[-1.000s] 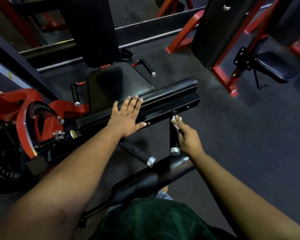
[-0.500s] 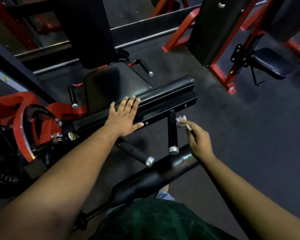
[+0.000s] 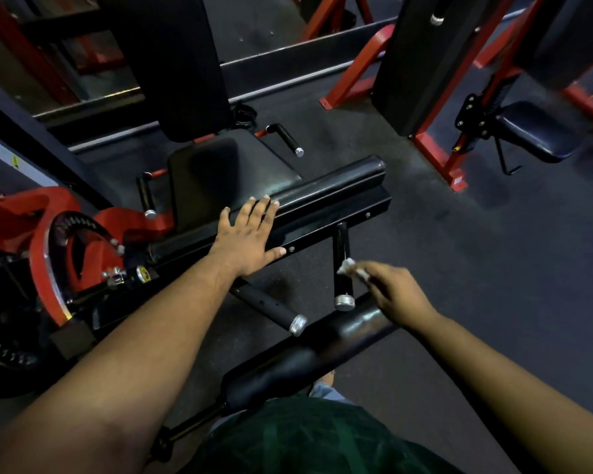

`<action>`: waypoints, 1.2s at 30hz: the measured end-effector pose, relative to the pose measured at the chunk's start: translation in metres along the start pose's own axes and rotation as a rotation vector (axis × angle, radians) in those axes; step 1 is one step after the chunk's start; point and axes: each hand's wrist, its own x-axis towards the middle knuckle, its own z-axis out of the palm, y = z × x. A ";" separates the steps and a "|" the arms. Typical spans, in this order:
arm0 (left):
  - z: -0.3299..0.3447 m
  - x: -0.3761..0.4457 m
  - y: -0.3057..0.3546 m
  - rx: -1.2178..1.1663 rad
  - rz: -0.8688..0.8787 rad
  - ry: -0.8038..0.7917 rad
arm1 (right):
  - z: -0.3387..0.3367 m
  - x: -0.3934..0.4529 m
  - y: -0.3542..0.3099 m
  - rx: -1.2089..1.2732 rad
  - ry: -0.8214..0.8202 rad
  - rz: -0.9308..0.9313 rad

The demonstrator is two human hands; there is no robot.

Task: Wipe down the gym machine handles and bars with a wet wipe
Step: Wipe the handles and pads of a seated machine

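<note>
my left hand [image 3: 245, 242] flat on black crossbar [image 3: 336, 217], fingers straight, reaching onto upper roller pad [image 3: 336, 184], gripping nothing. right hand [image 3: 396, 294] pinching crumpled wet wipe [image 3: 351, 268] in fingertips, wipe touching right handle [image 3: 342, 265] about halfway down its length. left handle [image 3: 271, 307] pokes out below my left wrist. lower roller pad [image 3: 305, 357] nearest me, under right hand

Looks like commercial gym to me. I'm seeing leg machine with black padded seat [image 3: 220, 176], tall backrest [image 3: 182, 63], foam roller pad [image 3: 326, 189], red steel frame with toothed adjuster wheel [image 3: 45, 254]. More red-framed machines [image 3: 435, 131] behind, one with another dark seat [image 3: 534, 135]. Dark rubbery flooring [image 3: 493, 268] everywhere. Short black grip handles with silver end caps [image 3: 343, 265] sticking out.
</note>
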 end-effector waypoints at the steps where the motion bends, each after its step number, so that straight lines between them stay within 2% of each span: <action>1: 0.000 0.000 0.000 0.000 0.000 -0.001 | -0.002 0.016 0.004 -0.027 0.050 0.020; 6: 0.001 0.000 0.000 0.001 -0.004 -0.001 | 0.030 0.073 0.014 0.002 0.095 0.125; 10: 0.001 0.001 0.000 -0.003 -0.006 -0.003 | 0.055 0.051 0.014 0.335 0.345 0.349; 14: 0.002 0.001 0.000 -0.011 0.001 -0.008 | 0.051 0.045 0.022 0.608 0.399 0.533; 15: 0.001 0.001 0.000 -0.013 0.000 -0.008 | 0.045 0.049 0.022 0.584 0.420 0.520; 17: 0.000 0.001 0.000 -0.010 -0.003 -0.011 | 0.036 0.064 0.018 0.383 0.402 0.410; 19: -0.001 -0.001 0.000 -0.006 -0.004 -0.016 | 0.037 0.079 0.011 0.054 0.253 0.301; 21: -0.001 0.000 0.000 -0.006 -0.003 -0.026 | 0.042 0.082 0.008 -0.118 0.175 0.278; 24: -0.001 0.000 0.000 -0.009 -0.008 -0.028 | 0.045 0.066 0.014 -0.016 0.255 0.343; 27: -0.002 -0.001 0.000 -0.016 -0.007 -0.034 | 0.052 0.042 0.035 0.025 0.201 0.577; 29: -0.001 0.000 0.000 -0.011 -0.004 -0.026 | 0.058 0.028 0.041 0.111 0.225 0.644; 33: 0.000 0.000 0.000 -0.007 -0.001 -0.019 | 0.050 0.048 0.027 0.285 0.362 0.548; 36: -0.001 -0.001 0.000 -0.010 -0.002 -0.019 | 0.046 0.073 0.018 0.309 0.310 0.479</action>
